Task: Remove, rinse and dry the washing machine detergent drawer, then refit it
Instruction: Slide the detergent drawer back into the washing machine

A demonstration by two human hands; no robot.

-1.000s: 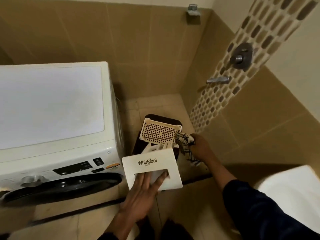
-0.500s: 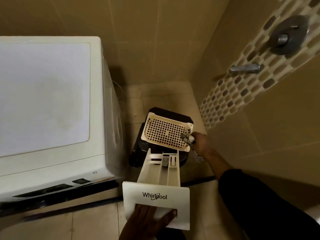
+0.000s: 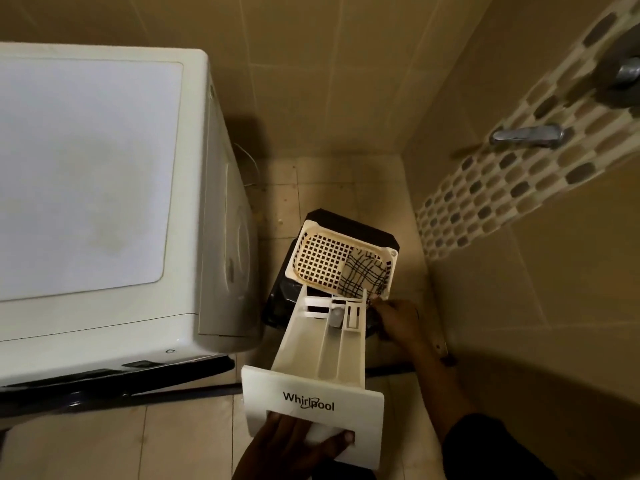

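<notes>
My left hand (image 3: 298, 441) grips the white Whirlpool detergent drawer (image 3: 329, 355) by its front handle recess, holding it out over the floor with its compartments facing up. The checked cloth (image 3: 362, 273) lies in the cream mesh basket (image 3: 322, 258) just beyond the drawer's back end. Beside the drawer's right rear corner is my right hand (image 3: 398, 322), just below the basket's near rim; nothing shows in its fingers. To the left stands the white washing machine (image 3: 104, 188).
The basket rests on a dark stool or bin (image 3: 360, 226) on the tiled floor. A metal tap (image 3: 526, 135) and a round valve (image 3: 627, 74) stick out of the mosaic wall strip on the right. Tiled walls close the corner behind.
The cloth has left my right hand and now lies in the basket. My right hand has drawn back toward the drawer. The view has tilted further down and closer.
</notes>
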